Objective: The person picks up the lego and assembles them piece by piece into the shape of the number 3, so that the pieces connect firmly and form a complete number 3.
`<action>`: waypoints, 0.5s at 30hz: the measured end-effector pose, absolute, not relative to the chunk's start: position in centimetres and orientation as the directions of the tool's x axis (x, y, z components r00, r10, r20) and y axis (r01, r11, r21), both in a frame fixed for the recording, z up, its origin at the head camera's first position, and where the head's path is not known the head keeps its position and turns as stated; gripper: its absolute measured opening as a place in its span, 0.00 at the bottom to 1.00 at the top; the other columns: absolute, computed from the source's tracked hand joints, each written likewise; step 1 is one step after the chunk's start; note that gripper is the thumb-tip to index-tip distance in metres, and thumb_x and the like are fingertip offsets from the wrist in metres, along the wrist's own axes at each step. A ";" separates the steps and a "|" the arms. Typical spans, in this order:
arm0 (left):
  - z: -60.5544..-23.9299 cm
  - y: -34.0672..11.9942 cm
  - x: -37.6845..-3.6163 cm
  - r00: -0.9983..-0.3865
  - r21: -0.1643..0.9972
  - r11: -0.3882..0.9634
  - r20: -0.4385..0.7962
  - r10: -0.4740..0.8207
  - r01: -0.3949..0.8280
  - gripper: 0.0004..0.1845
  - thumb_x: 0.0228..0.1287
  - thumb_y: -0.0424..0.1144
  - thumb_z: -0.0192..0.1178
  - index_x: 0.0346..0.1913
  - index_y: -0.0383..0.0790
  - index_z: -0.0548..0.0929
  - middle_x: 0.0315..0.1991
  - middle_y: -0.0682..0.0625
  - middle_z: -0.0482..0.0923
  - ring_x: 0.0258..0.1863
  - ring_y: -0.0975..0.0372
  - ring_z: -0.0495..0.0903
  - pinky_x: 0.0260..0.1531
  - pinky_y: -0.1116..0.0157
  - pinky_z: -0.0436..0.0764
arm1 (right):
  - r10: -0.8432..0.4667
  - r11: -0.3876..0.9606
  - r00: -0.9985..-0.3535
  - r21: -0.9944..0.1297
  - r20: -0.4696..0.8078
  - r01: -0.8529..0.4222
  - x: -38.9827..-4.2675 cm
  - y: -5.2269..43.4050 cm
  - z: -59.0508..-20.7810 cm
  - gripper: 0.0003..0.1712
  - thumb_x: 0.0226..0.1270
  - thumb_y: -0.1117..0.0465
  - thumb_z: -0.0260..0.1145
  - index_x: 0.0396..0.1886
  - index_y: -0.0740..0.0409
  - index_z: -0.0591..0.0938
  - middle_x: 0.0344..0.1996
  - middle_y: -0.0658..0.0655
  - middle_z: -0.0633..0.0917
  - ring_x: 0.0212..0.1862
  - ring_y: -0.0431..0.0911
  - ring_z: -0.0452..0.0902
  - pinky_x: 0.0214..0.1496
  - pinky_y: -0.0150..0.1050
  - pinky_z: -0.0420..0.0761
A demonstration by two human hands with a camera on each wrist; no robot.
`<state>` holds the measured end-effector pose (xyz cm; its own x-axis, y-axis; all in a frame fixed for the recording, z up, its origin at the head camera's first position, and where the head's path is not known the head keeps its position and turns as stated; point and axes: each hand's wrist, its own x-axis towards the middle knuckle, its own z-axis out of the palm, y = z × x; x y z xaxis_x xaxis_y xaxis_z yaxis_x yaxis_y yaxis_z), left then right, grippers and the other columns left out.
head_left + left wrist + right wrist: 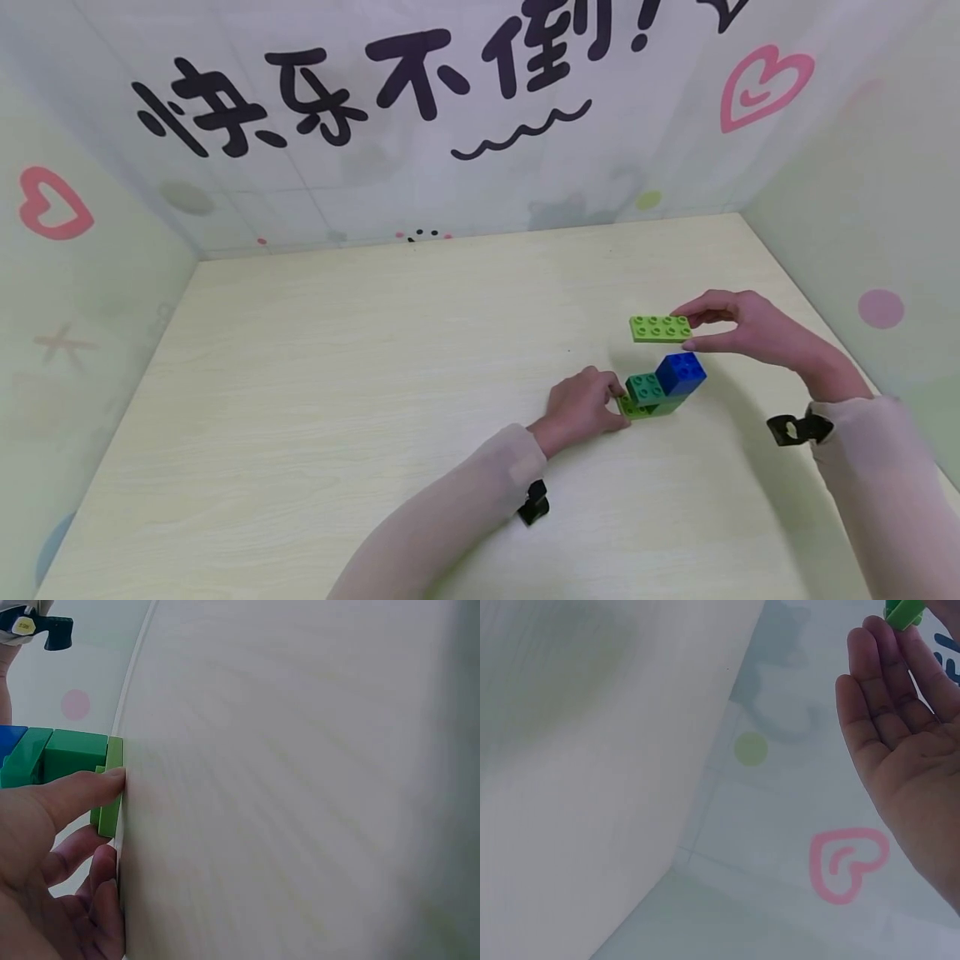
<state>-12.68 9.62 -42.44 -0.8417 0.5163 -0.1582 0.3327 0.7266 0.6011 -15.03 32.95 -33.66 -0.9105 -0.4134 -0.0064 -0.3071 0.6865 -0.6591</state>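
Note:
My left hand (581, 403) pinches the near-left end of a lime green base plate (112, 802) at table level. On this base stand a dark green toy building brick (642, 389) and, to its right, a taller blue brick (681, 374). Above and behind that stack, my right hand (759, 327) holds a flat lime green brick (660, 329) with studs on top, between thumb and fingers at its right end. The right wrist view catches only a bit of this lime brick (905, 613) at the top edge. The base is partly hidden by the bricks on it.
The pale wooden table (337, 400) stretches out to the left of the bricks. A printed back wall (360, 192) and a right side wall (862, 208) border it, the latter close to my right arm. Black straps (799, 429) sit at both wrists.

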 end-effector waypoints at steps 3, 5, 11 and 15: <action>-42.4 9.6 -12.7 -0.841 0.603 0.724 -0.157 0.518 0.334 0.18 0.47 0.48 0.70 0.42 0.47 0.82 0.28 0.59 0.68 0.25 0.70 0.67 0.21 0.73 0.66 | -0.414 0.685 -0.910 -0.656 0.007 -0.316 -14.9 33.0 -33.5 0.21 0.54 0.60 0.71 0.48 0.58 0.80 0.41 0.54 0.80 0.40 0.35 0.74 0.40 0.24 0.72; -42.4 9.6 -12.7 -0.840 0.603 0.724 -0.156 0.519 0.335 0.18 0.47 0.47 0.70 0.42 0.47 0.82 0.28 0.59 0.69 0.25 0.70 0.67 0.21 0.73 0.66 | -0.412 0.685 -0.911 -0.657 0.008 -0.316 -14.8 33.0 -33.4 0.21 0.53 0.60 0.71 0.48 0.57 0.80 0.41 0.53 0.80 0.40 0.35 0.75 0.39 0.24 0.72; -42.4 9.6 -12.6 -0.841 0.601 0.725 -0.156 0.518 0.335 0.18 0.47 0.48 0.70 0.43 0.47 0.82 0.28 0.59 0.69 0.25 0.70 0.68 0.21 0.73 0.66 | -0.416 0.689 -0.909 -0.646 0.018 -0.328 -14.5 33.0 -33.2 0.20 0.53 0.61 0.71 0.48 0.57 0.80 0.40 0.52 0.81 0.40 0.34 0.74 0.40 0.23 0.71; -42.5 9.6 -12.6 -0.842 0.600 0.725 -0.154 0.518 0.337 0.18 0.47 0.48 0.70 0.43 0.48 0.82 0.29 0.59 0.70 0.25 0.70 0.68 0.21 0.73 0.66 | -0.418 0.695 -0.908 -0.635 0.025 -0.338 -14.3 33.2 -33.0 0.21 0.53 0.61 0.71 0.48 0.57 0.80 0.40 0.51 0.81 0.40 0.32 0.73 0.39 0.24 0.72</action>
<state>-12.65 9.62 -42.48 -0.8416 0.5178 -0.1537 0.3367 0.7255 0.6003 -14.30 33.17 -33.02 -0.9081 -0.4180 0.0255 -0.3377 0.6951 -0.6346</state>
